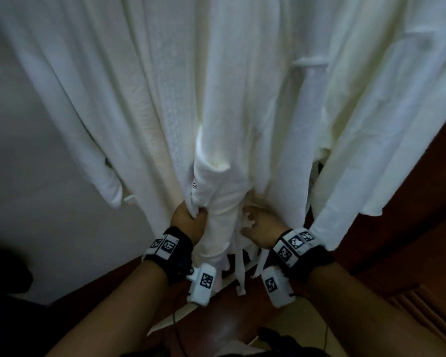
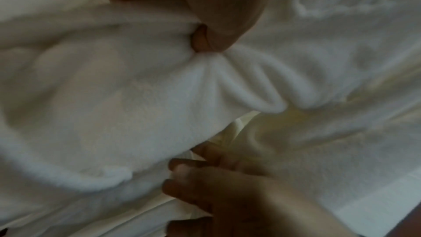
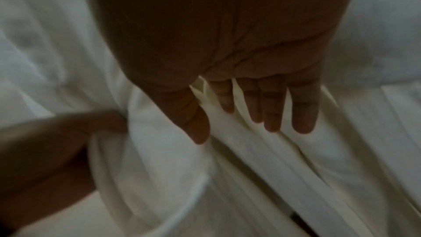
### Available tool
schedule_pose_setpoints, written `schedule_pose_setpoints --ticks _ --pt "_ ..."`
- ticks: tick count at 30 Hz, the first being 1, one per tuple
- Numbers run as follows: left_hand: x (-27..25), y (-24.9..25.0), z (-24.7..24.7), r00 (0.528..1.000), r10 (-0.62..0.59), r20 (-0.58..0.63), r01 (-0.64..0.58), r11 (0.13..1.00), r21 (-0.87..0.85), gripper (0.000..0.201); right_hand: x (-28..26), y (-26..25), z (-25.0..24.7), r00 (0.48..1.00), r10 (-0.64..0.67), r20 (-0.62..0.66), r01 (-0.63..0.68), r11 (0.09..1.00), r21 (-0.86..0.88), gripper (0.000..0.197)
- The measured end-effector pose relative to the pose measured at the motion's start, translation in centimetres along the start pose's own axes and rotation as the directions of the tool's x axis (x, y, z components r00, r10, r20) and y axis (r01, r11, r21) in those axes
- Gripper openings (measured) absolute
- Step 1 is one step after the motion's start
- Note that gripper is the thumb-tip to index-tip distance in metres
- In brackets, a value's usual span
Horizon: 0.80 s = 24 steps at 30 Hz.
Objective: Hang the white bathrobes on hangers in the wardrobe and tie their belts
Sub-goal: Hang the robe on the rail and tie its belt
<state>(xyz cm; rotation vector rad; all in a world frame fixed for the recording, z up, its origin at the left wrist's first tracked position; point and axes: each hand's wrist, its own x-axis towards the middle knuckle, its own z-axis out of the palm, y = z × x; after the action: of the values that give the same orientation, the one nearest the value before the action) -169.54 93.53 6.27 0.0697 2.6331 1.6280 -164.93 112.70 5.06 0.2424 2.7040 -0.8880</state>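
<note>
Bathrobes: white bathrobes [image 1: 216, 86] hung in the wardrobe and filled the head view from 9 o'clock through 12 to 3 o'clock; the hangers themselves were out of sight above the frame.
Wall: a pale wall [image 1: 23, 163] showed at 9 o'clock, beside the leftmost robe.
Wardrobe: dark reddish wood [image 1: 410, 228] ran along 4 o'clock, under the robe hems.
Front panel: a bunched fold of robe cloth [image 1: 216, 202] hung just below centre, at 6 o'clock, between the two hands.
Left hand: the left hand [image 1: 187, 219] was clenched on that fold; the left wrist view showed the thumb [image 2: 227, 15] pinching gathered cloth.
Right hand: the right hand [image 1: 259, 225], at 5 o'clock of centre and just beside the fold, had its fingers [image 3: 271, 107] nearly straight and laid flat against narrow strips of cloth, gripping nothing.
Belt ends: thin white strips [image 1: 240, 269] dangled below the right hand toward 6 o'clock; whether they were knotted could not be told.
</note>
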Motion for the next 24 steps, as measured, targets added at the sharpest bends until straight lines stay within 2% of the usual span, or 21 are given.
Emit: schedule_pose_setpoints --ticks 1,2,5,9,11,13,14,16,18,20,22,24 --pt "-0.1 -0.1 -0.1 1.0 0.004 0.001 -0.004 1.0 0.02 0.021 0.3 -0.2 0.8 0.998 0.031 0.06 -0.032 0.999 0.014 0.07" --pt "-0.4 -0.2 -0.2 1.0 0.004 -0.002 -0.004 0.999 0.038 0.024 0.8 -0.3 1.6 0.996 0.006 0.091 -0.009 1.0 0.026 0.069" --pt "-1.1 -0.5 -0.7 1.0 -0.025 -0.013 0.026 0.997 0.07 0.027 1.8 -0.5 3.2 0.989 -0.064 0.131 0.063 0.998 0.015 0.042" --pt "-1.4 -1.5 -1.4 0.998 -0.054 -0.044 0.061 0.981 0.182 0.03 0.7 -1.0 2.5 0.991 -0.053 0.12 0.046 0.997 0.063 0.055" --pt "-1.4 -1.9 -1.7 0.995 -0.081 -0.058 0.092 0.968 0.231 0.032 -1.0 -1.2 1.0 0.991 -0.041 0.129 0.028 0.995 0.1 0.036" --pt "-1.6 -2.0 -1.7 0.989 -0.127 -0.072 0.142 0.954 0.265 0.033 -2.7 -1.2 -0.5 0.989 -0.012 0.149 -0.029 0.962 0.272 0.03" --pt "-1.7 -1.9 -1.5 0.986 -0.146 -0.08 0.162 0.948 0.272 0.033 -3.5 -1.2 -1.3 0.987 0.015 0.161 -0.079 0.915 0.395 0.031" --pt "-1.7 -1.6 -1.1 0.985 -0.146 -0.094 0.168 0.941 0.295 0.033 -5.5 -1.5 -3.1 0.984 0.027 0.176 -0.123 0.818 0.562 0.019" --pt "-1.6 -0.9 -0.4 0.987 -0.115 -0.109 0.145 0.935 0.325 0.032 -7.2 -1.5 -5.4 0.985 -0.058 0.16 -0.06 0.765 0.641 0.02" --pt "-1.4 -0.3 0.6 0.991 -0.093 -0.1 0.122 0.93 0.347 0.03 -8.2 -1.2 -7.5 0.99 -0.129 0.054 0.061 0.744 0.665 0.012" --pt "-1.4 0.3 1.7 0.994 -0.077 -0.084 0.102 0.929 0.355 0.028 -8.7 0.1 -8.4 0.989 -0.139 -0.045 0.136 0.756 0.64 0.021" --pt "-1.7 0.7 2.9 0.996 -0.07 -0.063 0.087 0.939 0.332 0.032 -8.8 1.1 -8.1 0.985 -0.167 -0.035 0.158 0.82 0.55 0.019"
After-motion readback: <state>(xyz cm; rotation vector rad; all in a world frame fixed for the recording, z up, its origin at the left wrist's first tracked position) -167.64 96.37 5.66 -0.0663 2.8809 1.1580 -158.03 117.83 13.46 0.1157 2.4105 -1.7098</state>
